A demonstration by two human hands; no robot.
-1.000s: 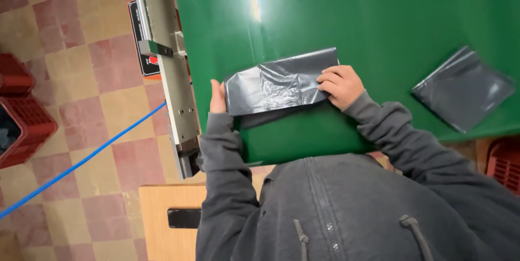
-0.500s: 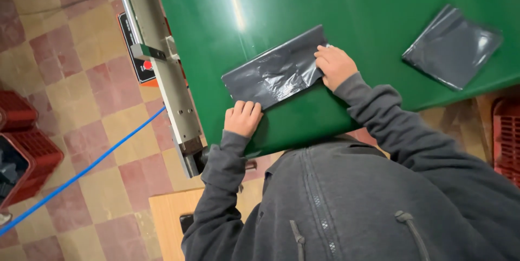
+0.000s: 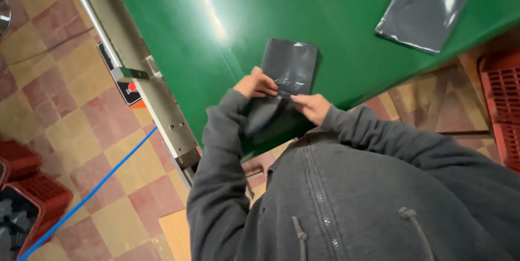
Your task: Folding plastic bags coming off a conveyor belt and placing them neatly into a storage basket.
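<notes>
Single head-worn view, looked steeply down over wearer's grey hooded top point(image 3: 352, 201). Frame sat rotated; green bench point(image 3: 303, 17) ran diagonally across upper part, tiled floor point(image 3: 59, 115) at left. Close range, hands mid-frame. Exact tilt perhaps skewed, hard to judge. No second view shared scene.

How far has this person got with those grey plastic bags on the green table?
One flat grey bag already lies apart at the far right of the green table. A second, the dark grey bag, is in hand: the left hand and right hand pinch its near end at the table's edge, with part of it hanging below. That end is not yet flat, so this bag looks unfinished.
</notes>
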